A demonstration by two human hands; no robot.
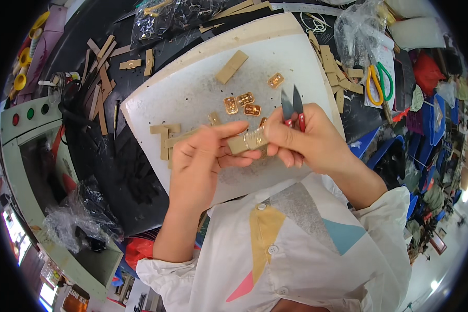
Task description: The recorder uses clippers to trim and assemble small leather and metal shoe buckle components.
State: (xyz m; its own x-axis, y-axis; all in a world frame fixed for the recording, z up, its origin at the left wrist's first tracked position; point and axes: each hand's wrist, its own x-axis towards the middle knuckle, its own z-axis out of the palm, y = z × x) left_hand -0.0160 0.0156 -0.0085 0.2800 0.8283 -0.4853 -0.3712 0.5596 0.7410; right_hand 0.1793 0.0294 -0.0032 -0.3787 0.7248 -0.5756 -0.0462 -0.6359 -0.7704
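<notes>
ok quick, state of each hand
Left hand: holding the tan strip.
Right hand: closed, pinching the strip's other end and holding scissors.

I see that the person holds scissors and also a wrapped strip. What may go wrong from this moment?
The scissors stick out of the right grip with their blades apart, so a careless turn might nick the left grip.

The right grip also holds the tan strip, so the shiny wrapping around it might shift.

Several gold pieces lie on the white board near both grips; a sleeve or knuckle could perhaps scatter them.
</notes>
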